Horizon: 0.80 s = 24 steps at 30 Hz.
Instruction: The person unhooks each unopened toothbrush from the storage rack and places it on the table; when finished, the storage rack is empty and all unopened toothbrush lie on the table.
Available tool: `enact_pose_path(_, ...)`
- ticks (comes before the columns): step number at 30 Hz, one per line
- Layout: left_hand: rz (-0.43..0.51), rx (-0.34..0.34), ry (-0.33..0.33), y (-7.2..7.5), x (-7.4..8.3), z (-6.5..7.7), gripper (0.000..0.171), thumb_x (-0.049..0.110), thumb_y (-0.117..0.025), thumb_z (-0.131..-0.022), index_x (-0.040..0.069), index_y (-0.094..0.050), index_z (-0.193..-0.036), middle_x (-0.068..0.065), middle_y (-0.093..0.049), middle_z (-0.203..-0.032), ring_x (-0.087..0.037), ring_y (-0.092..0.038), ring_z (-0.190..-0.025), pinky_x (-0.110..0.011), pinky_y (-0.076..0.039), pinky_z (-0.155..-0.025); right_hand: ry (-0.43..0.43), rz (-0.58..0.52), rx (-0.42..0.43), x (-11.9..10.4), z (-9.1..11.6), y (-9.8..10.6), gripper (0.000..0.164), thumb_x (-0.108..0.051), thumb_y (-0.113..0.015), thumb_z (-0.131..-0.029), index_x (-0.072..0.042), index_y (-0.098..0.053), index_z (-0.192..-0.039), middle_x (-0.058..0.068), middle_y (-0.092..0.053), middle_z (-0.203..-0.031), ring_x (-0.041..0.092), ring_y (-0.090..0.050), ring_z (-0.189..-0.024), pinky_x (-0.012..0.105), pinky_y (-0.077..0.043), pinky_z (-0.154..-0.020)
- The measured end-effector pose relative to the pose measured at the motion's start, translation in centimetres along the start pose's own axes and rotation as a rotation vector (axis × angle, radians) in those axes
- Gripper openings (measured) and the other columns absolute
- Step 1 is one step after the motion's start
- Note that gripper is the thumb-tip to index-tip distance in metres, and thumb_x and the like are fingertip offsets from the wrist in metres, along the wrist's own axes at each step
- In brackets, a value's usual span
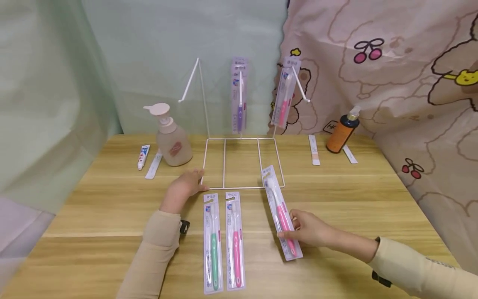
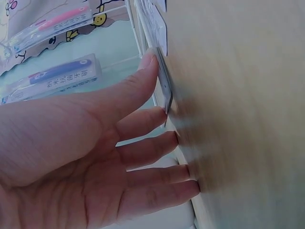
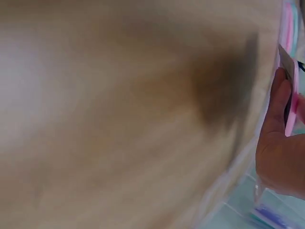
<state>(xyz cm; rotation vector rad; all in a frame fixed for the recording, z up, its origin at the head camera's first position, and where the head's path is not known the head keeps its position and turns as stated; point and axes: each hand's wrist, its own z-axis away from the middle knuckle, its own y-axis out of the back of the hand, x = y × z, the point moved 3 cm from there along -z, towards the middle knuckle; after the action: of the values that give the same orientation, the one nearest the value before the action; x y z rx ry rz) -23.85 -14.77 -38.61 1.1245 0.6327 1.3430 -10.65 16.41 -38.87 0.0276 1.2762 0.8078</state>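
Your right hand (image 1: 310, 228) pinches a pink toothbrush pack (image 1: 277, 203) between thumb and fingers, with its grip closed around the lower part of the card; the pack slants over the table (image 1: 93, 232), its top end tipped to your left and overlapping, in the head view, the front right corner of the white wire rack (image 1: 242, 188). Your left hand (image 1: 188, 182) lies at the rack's front left corner, fingers loosely extended and a little spread, and in the left wrist view their tips meet the tabletop; whether the thumb presses on the wire, you cannot tell. Just in front of the rack, two more packs lie side by side and slightly apart: a green toothbrush pack (image 1: 214, 253) nearer your left hand and a second pink pack (image 1: 236, 253) to its right. At the back of the rack, purple packs (image 1: 236, 99) hang on the middle hook and another pink pack (image 1: 284, 95) hangs, leaning, on the right one. To your left stand a pump bottle (image 1: 173, 143), a white sachet (image 1: 154, 165) beside it and a toothpaste tube (image 1: 143, 157); to your right, an orange bottle (image 1: 340, 135) stands near two slim sachets (image 1: 313, 149)
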Motion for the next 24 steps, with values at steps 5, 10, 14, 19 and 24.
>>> enact_pose_path(5,0.013,-0.003,0.007,-0.4,-0.1,0.0,0.07,0.031,-0.056,-0.093,-0.002,-0.024,-0.145,-0.03,-0.021,-0.147,-0.047,-0.023,-0.134,-0.054,-0.026,-0.109,-0.064,-0.132,-0.062,2.4,0.8,-1.7,0.035,-0.023,-0.075,-0.079,-0.002,-0.049,-0.089,0.003,-0.063,-0.066,0.011,-0.06,-0.055,0.025,-0.052,-0.047)
enact_pose_path(10,0.031,-0.012,0.009,-0.6,-0.2,-0.2,0.07,0.032,-0.055,-0.093,0.0,-0.022,-0.146,-0.028,-0.019,-0.149,-0.046,-0.021,-0.135,-0.055,-0.024,-0.11,-0.046,-0.193,-0.144,3.5,1.0,-3.4,0.03,-0.023,-0.073,-0.081,-0.003,-0.051,-0.088,0.002,-0.063,-0.062,0.008,-0.056,-0.051,0.017,-0.045,-0.042)
enact_pose_path(14,0.043,-0.009,0.017,-0.6,-0.1,-0.4,0.07,0.032,-0.056,-0.093,0.0,-0.022,-0.146,-0.027,-0.019,-0.149,-0.045,-0.021,-0.136,-0.054,-0.023,-0.111,-0.057,-0.199,-0.155,3.6,0.5,-4.4,0.033,-0.027,-0.074,-0.08,-0.002,-0.053,-0.089,0.004,-0.065,-0.065,0.01,-0.061,-0.053,0.023,-0.051,-0.044)
enact_pose_path(19,0.028,0.006,0.01,-0.7,-0.2,-0.6,0.07,0.031,-0.057,-0.092,-0.001,-0.024,-0.146,-0.028,-0.021,-0.148,-0.045,-0.023,-0.135,-0.053,-0.024,-0.11,-0.07,-0.156,-0.14,2.8,-0.3,-5.1,0.035,-0.03,-0.074,-0.08,-0.003,-0.054,-0.089,0.005,-0.065,-0.063,0.011,-0.06,-0.05,0.03,-0.054,-0.045)
enact_pose_path(24,0.021,0.014,0.008,-0.5,-0.4,-0.7,0.07,0.031,-0.057,-0.092,-0.001,-0.024,-0.146,-0.028,-0.022,-0.148,-0.046,-0.023,-0.135,-0.053,-0.025,-0.11,-0.083,-0.042,-0.143,1.6,-0.8,-5.4,0.034,-0.039,-0.071,-0.081,-0.008,-0.057,-0.086,0.0,-0.063,-0.058,0.011,-0.056,-0.043,0.021,-0.045,-0.038)
